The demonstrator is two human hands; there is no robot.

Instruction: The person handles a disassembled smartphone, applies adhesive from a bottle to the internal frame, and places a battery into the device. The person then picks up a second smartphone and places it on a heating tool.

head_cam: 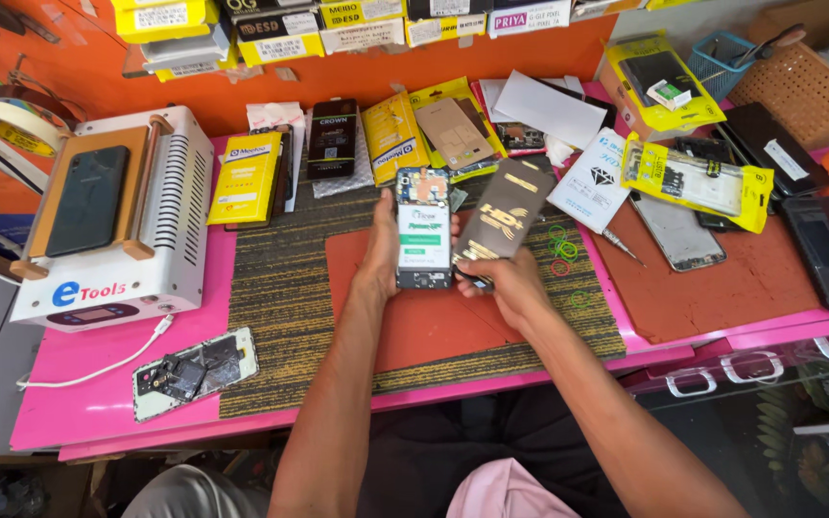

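Hands meet over the middle mat; left hand [382, 251] grips an opened phone [424, 228] by its edge, thumb on its white-and-green label; right hand [506, 281] pinches a black sleeve [507, 213] with gold print, tilted just right of the phone; far left of them lie two yellow packets [246, 177]; far right, one yellow-edged packet [698, 179]; near left, one cracked panel [194, 371].

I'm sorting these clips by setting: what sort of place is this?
Most likely a mobile phone repair bench. The left hand holds an opened phone, a white screen-separator machine has a phone lying on it, and a broken phone panel lies on the pink table.
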